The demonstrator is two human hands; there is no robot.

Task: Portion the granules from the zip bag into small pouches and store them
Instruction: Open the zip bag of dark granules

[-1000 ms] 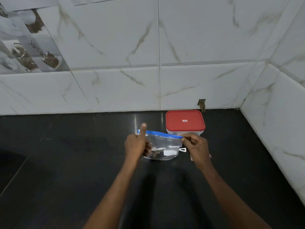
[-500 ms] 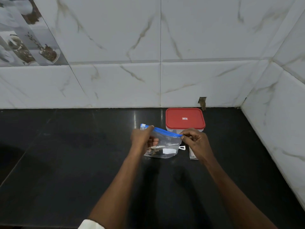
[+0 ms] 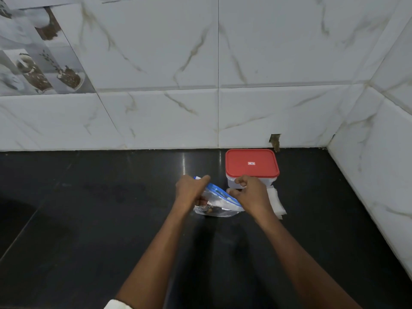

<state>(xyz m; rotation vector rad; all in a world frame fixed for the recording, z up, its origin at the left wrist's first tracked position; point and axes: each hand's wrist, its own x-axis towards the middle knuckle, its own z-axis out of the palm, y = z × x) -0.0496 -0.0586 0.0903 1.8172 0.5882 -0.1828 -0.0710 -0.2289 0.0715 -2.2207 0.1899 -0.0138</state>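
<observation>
A clear zip bag with a blue zip strip stands on the black counter, with dark granules low in its left corner. My left hand grips the bag's left top corner. My right hand pinches the blue strip at the right end, fingers curled. Behind it stands a clear box with a red lid, shut. A small stack of clear pouches lies flat to the right of my right hand, partly hidden by it.
White marble-look tiled walls close off the back and the right side of the counter. A small chipped hole shows in the back wall above the box. A dark sink recess sits at the far left.
The bag has tilted, its right end lower and nearer me. My left hand moved from a thumb-up hold to gripping the top corner. My right hand slid forward along the strip.
</observation>
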